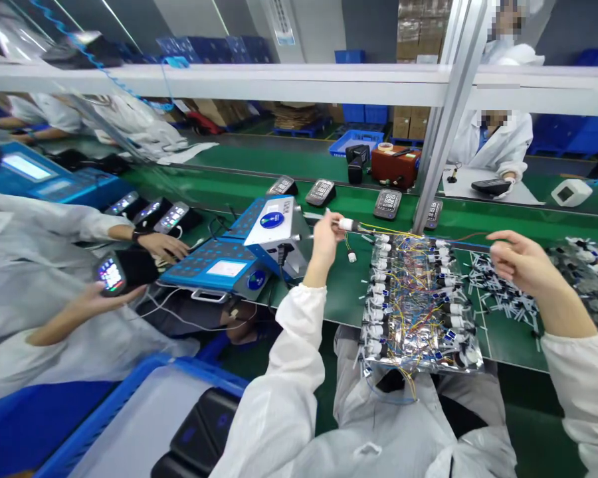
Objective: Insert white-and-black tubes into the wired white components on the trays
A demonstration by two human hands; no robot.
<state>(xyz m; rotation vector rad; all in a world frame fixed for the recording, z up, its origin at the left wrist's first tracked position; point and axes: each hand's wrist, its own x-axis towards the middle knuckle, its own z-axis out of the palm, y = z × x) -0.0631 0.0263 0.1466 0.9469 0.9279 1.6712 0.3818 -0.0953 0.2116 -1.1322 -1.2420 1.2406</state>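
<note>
My left hand (326, 238) is closed round a small white-capped cylindrical part with thin wires (347, 225), held just above the bench. Yellow and reddish wires stretch from it to the right. At their far end, my right hand (518, 262) has its fingers curled in, with a thin reddish wire reaching the fingertips. Between my hands lies a silvery sheet (413, 299) bearing two rows of similar white-capped parts with tangled wires. One more small white connector (351, 256) hangs on wires below my left hand.
Left of my left hand stands a grey-and-blue test device (279, 232). Loose small white-and-black pieces (503, 285) lie to the right. Several display monitors (387, 203) line the bench's back. A co-worker at left holds a lit monitor (112, 273). A metal post (441, 119) rises ahead.
</note>
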